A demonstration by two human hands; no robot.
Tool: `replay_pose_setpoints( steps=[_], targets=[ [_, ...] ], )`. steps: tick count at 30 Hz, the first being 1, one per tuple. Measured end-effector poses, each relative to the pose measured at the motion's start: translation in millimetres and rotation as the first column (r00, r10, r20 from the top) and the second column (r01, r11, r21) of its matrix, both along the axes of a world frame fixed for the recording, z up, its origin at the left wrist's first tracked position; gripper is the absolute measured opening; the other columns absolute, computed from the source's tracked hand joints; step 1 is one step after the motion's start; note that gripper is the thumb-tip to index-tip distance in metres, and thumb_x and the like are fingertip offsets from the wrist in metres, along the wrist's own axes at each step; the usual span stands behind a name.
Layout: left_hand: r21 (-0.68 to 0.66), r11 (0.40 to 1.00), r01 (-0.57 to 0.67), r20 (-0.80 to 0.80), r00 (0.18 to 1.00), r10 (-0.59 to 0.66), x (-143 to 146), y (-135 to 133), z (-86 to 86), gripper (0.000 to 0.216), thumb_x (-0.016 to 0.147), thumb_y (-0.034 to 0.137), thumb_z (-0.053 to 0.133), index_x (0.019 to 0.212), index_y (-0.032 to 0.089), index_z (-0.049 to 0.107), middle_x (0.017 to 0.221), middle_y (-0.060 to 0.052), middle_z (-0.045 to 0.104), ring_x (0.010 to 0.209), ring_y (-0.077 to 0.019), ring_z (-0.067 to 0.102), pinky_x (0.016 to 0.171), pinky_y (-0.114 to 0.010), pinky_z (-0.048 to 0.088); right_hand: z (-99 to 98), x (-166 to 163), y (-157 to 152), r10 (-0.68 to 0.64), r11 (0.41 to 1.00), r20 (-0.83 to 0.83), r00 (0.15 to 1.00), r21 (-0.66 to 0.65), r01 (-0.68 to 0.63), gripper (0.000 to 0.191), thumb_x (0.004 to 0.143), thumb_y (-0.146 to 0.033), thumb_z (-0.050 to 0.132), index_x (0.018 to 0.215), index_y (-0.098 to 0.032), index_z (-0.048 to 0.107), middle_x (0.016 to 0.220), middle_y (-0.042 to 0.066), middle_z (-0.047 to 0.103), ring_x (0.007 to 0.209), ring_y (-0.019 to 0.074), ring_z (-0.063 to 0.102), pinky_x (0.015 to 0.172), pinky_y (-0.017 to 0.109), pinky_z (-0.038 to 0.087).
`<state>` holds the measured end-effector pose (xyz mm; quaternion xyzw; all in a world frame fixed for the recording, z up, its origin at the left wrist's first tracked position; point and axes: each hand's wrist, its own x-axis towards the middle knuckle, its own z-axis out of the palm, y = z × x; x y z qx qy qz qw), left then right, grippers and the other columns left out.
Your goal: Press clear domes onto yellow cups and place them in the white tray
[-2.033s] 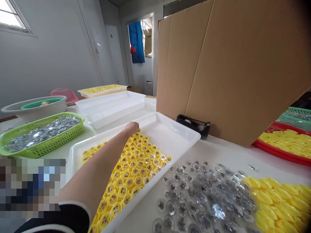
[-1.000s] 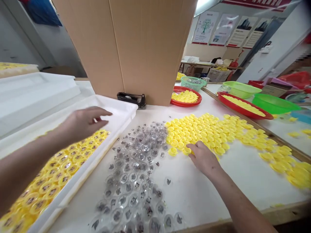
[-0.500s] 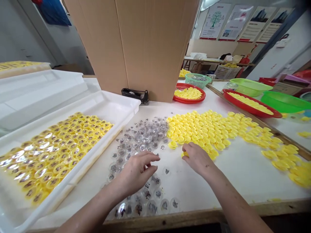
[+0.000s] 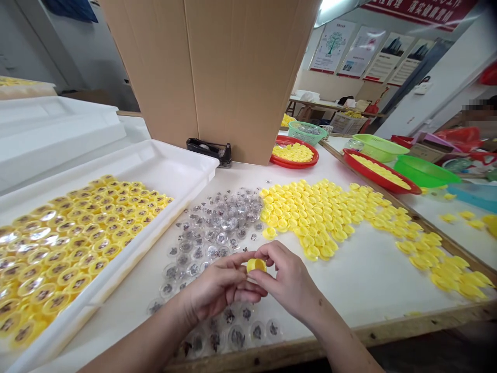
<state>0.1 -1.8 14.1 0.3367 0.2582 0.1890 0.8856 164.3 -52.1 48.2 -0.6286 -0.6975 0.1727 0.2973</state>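
Over the near middle of the table, both of my hands meet at one small yellow plastic cup (image 4: 256, 264). My right hand (image 4: 289, 277) pinches it between thumb and fingers from the right. From the left, my left hand (image 4: 219, 285) grips it too, its thumb and index finger closed at the cup and its other fingers curled below. Whether another piece is tucked in my left fingers is hidden. Clear plastic discs with dark printed pictures (image 4: 233, 217) lie loose around and beyond my left hand. A spread of matching yellow cups (image 4: 310, 212) covers the table beyond my right hand.
On the left stands a white tray (image 4: 182, 168) holding rows of yellow pieces with printed tops. A cardboard sheet (image 4: 217, 77) rises behind a black tape dispenser (image 4: 209, 151). Red plates (image 4: 315, 160) and green baskets (image 4: 306, 133) stand farther back. A wooden edge (image 4: 373, 334) borders the table.
My right hand has come left from the yellow pile with a yellow cup. My left hand has moved slightly right and down to meet it. The view has shifted a little.
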Motion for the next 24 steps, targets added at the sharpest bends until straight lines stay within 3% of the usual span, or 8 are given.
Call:
replay_pose_setpoints(
  steps=[2, 6, 8, 10, 13, 19, 24],
  targets=[
    [-0.159, 0.987, -0.034, 0.104, 0.993, 0.051, -0.7, 0.1, -2.0, 0.044, 0.078, 0.02, 0.059, 0.121, 0.011, 0.055, 0.089, -0.012, 0.067, 0.078, -0.0176, 0.068, 0.077, -0.027, 0.054, 4.0, -7.0, 0.1, 0.02, 1.0, -0.061, 0.998, -0.002, -0.021, 0.02, 0.07, -0.009, 0.064, 0.082, -0.021, 0.054, 0.082, -0.001, 0.057, 0.075, 0.0138, 0.054, 0.066, 0.026, 0.043],
    [-0.19, 0.97, -0.155, 0.046, 0.985, 0.166, 0.5, 2.2, -6.3, 0.027, 0.084, 0.024, 0.058, 0.108, 0.011, 0.058, 0.086, -0.011, 0.067, 0.067, -0.0143, 0.067, 0.061, -0.019, 0.055, 4.2, 7.0, 7.9, 0.088, 0.995, -0.032, 0.996, -0.041, -0.09, 0.021, 0.072, -0.017, 0.068, 0.09, -0.022, 0.058, 0.088, -0.001, 0.059, 0.078, 0.0137, 0.056, 0.064, 0.024, 0.045],
    [-0.176, 0.967, -0.186, -0.011, 0.982, 0.187, 0.7, 4.3, -6.7, 0.023, 0.085, 0.021, 0.059, 0.106, 0.012, 0.056, 0.085, -0.011, 0.067, 0.064, -0.0139, 0.068, 0.056, -0.017, 0.054, 1.9, 32.3, 17.7, -0.048, 0.996, 0.167, 0.985, -0.061, 0.059, 0.02, 0.079, -0.027, 0.065, 0.099, -0.023, 0.06, 0.095, 0.001, 0.06, 0.08, 0.0138, 0.058, 0.065, 0.024, 0.046],
    [-0.172, 0.963, -0.208, -0.051, 0.978, 0.202, -0.3, 7.3, -5.7, 0.022, 0.086, 0.019, 0.056, 0.107, 0.013, 0.054, 0.088, -0.012, 0.068, 0.064, -0.0141, 0.068, 0.054, -0.016, 0.053, -2.2, 64.4, 30.1, -0.299, 0.942, 0.43, 0.852, -0.01, 0.335, 0.016, 0.086, -0.028, 0.055, 0.098, -0.021, 0.062, 0.098, 0.005, 0.058, 0.083, 0.0159, 0.059, 0.069, 0.026, 0.045],
    [-0.169, 0.952, -0.254, -0.062, 0.967, 0.247, -3.2, 12.3, -2.9, 0.02, 0.088, 0.018, 0.052, 0.107, 0.013, 0.053, 0.089, -0.012, 0.068, 0.061, -0.013, 0.067, 0.05, -0.015, 0.052, -11.5, 105.5, 47.2, -0.373, 0.886, 0.558, 0.741, -0.021, 0.462, 0.016, 0.083, -0.025, 0.056, 0.093, -0.015, 0.065, 0.096, 0.01, 0.056, 0.085, 0.0234, 0.059, 0.065, 0.033, 0.042],
    [-0.146, 0.938, -0.314, -0.051, 0.949, 0.31, -7.6, 19.3, 0.8, 0.019, 0.089, 0.017, 0.05, 0.107, 0.012, 0.053, 0.087, -0.012, 0.068, 0.055, -0.0108, 0.064, 0.047, -0.014, 0.05, -25.8, 123.6, 58.2, -0.315, 0.876, 0.623, 0.716, -0.099, 0.472, 0.019, 0.08, -0.025, 0.054, 0.093, -0.016, 0.065, 0.097, 0.009, 0.057, 0.078, 0.0206, 0.058, 0.06, 0.031, 0.039],
    [-0.131, 0.938, -0.321, -0.066, 0.947, 0.315, -8.3, 20.2, 1.9, 0.019, 0.089, 0.016, 0.05, 0.107, 0.012, 0.054, 0.086, -0.012, 0.068, 0.055, -0.0105, 0.064, 0.047, -0.014, 0.05, -26.5, 109.4, 54.0, -0.213, 0.917, 0.553, 0.806, -0.172, 0.36, 0.014, 0.076, -0.027, 0.061, 0.086, -0.018, 0.065, 0.09, 0.004, 0.06, 0.072, 0.0156, 0.058, 0.062, 0.028, 0.043]
  ],
)
